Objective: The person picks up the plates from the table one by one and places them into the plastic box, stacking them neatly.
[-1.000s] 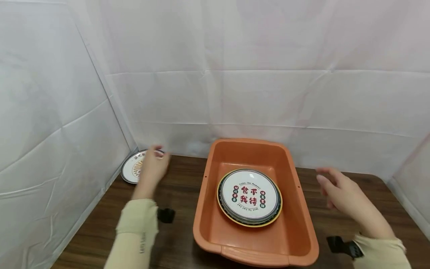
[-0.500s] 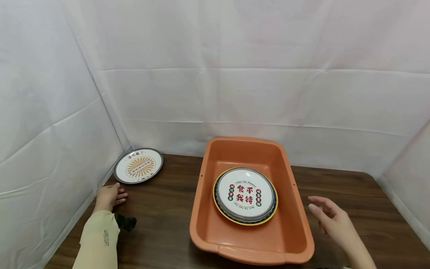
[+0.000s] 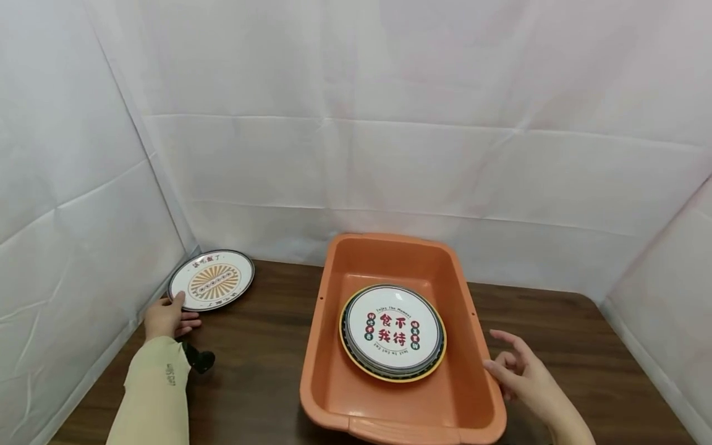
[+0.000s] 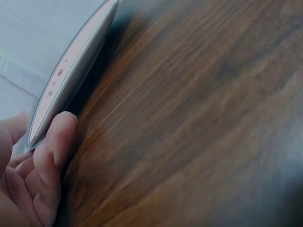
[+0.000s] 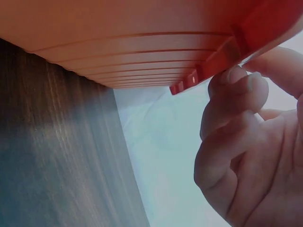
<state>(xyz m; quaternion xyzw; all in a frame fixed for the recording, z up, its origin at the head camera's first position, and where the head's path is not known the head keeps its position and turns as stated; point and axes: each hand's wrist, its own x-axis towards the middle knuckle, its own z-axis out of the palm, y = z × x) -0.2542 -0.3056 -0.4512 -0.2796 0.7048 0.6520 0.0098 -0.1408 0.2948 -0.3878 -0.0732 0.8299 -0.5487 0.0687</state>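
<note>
My left hand [image 3: 164,318] is at the near left rim of a white plate [image 3: 236,283] with a dark edge and a yellow sunburst print. Its thumb lies over the rim and its fingers sit beneath; the left wrist view shows the plate [image 4: 71,71] edge-on between them. My right hand [image 3: 525,377] holds the right rim of an orange plastic basin [image 3: 361,405], thumb at the rim's top and curled fingertips [image 5: 251,85] just below it. Inside the basin sits a stack of plates [image 3: 396,309], the top one white with red and green lettering.
Both things stand on a dark wood table [image 3: 261,358]. White cloth walls [image 3: 389,167] enclose it at the back and on both sides; the sunburst plate lies in the back left corner, close to the cloth.
My left hand came back off the plate's far side, swung round to its near left and reached its rim. My right hand moved in to the basin's right rim.
</note>
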